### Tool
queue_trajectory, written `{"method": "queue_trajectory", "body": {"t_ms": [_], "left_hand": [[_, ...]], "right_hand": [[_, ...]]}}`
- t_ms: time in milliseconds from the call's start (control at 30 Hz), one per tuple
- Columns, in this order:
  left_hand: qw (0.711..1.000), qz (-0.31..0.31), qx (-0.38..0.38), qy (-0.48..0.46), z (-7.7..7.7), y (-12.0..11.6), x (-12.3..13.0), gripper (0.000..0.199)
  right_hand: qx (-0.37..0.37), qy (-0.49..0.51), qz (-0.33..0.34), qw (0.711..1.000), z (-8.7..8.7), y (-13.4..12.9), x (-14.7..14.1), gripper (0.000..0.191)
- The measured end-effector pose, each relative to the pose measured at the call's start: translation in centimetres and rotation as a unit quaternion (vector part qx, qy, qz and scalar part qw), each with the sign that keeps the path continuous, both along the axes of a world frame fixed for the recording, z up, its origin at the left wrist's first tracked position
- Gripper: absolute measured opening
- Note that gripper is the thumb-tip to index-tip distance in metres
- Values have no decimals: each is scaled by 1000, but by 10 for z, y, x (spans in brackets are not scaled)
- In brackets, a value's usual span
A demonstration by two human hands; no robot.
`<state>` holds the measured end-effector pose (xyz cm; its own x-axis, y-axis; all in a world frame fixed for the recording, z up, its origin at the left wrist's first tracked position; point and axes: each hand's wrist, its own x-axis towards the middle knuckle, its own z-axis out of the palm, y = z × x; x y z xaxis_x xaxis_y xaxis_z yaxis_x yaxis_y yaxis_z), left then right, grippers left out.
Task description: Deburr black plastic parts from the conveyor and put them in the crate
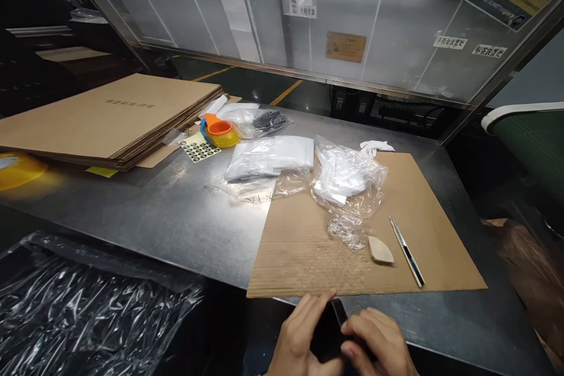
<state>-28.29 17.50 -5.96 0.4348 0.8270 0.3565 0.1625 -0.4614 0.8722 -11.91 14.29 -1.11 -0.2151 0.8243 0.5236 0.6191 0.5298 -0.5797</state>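
Observation:
Close to the table's front edge, my left hand [299,335] is wrapped round the left side of a black phone-like object [326,333] with a rounded edge. My right hand [379,338] pinches its right edge between thumb and fingers. Part of the object is covered by both hands, so its exact kind does not show. Just beyond lies a brown cardboard sheet [304,252]. On it rest a wedge-shaped beige block [380,251] and a slim utility knife [408,254]. A crumpled clear plastic bag [348,179] with white pieces inside lies farther back.
A stack of flat cardboard [110,111] covers the table's back left. Near it are an orange and yellow tape dispenser [219,130], a sticker sheet [200,147] and a bagged white bundle [271,155]. White gloves [375,147] lie behind. A black-lined bin [88,305] stands at front left.

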Motion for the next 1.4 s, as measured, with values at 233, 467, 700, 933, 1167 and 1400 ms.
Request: {"method": "queue_trajectory", "body": {"t_ms": [233, 467, 700, 933, 1167, 1400], "left_hand": [[994, 49, -96, 32, 3, -6, 9, 65], [912, -115, -386, -80, 22, 9, -5, 61], [734, -131, -631, -216, 19, 15, 9, 53], [617, -142, -733, -249, 14, 11, 11, 74], [632, -88, -687, -347, 25, 20, 3, 60], [639, -88, -683, -344, 23, 23, -1, 65]], "right_hand": [[-55, 38, -72, 995, -22, -6, 4, 46], [-300, 251, -64, 918, -36, -3, 10, 30], [-362, 410, -21, 837, -43, 3, 1, 32], [-215, 59, -211, 952, -50, 16, 26, 37], [-171, -61, -428, 886, -65, 62, 123, 39], [-264, -60, -376, 886, -58, 68, 154, 17]]}}
